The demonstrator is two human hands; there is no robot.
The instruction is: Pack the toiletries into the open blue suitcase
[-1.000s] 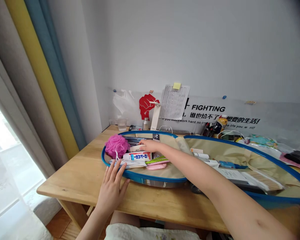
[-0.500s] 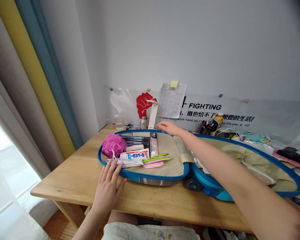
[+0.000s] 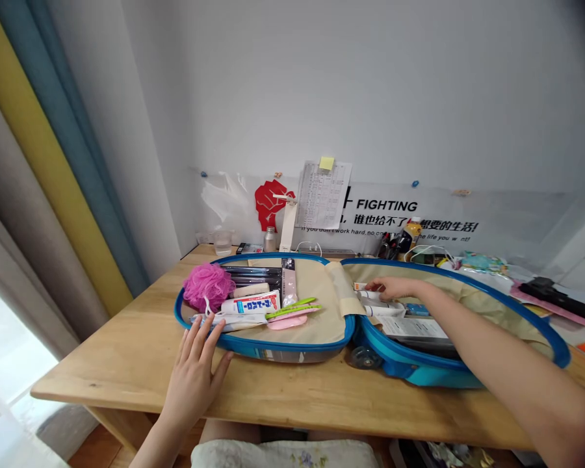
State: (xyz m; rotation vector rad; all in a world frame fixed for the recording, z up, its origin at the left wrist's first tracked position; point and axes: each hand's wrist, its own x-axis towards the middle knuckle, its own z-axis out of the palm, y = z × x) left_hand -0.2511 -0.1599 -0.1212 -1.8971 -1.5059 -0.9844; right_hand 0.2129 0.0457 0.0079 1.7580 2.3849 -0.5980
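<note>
A blue suitcase (image 3: pixel 268 351) lies unfolded on the wooden table. My left hand (image 3: pixel 199 357) rests open at its near left rim, fingers spread by a slim packet (image 3: pixel 241 320). Beside that are a toothpaste box (image 3: pixel 251 304), a pink bath puff (image 3: pixel 208 286) and green and pink toothbrushes (image 3: pixel 292 310). Above the right half, my right hand (image 3: pixel 390 287) has bent fingers, slightly apart, over white tubes (image 3: pixel 383 311). Whether the fingertips touch a tube is unclear. A grey-white box (image 3: pixel 414 327) and a small blue pack (image 3: pixel 416 309) lie near it.
Behind the suitcase stand a clear cup (image 3: pixel 223 242), a small silver bottle (image 3: pixel 270 239) and a folded white lamp (image 3: pixel 288 224). A yellow-capped bottle (image 3: pixel 410 235) and cables sit farther right. A black object (image 3: pixel 546 292) lies on the right side. Curtains hang at left.
My right hand has moved right and down, from the far rim of the left half into the right half. The left hand stays at the near rim. The view has shifted slightly right.
</note>
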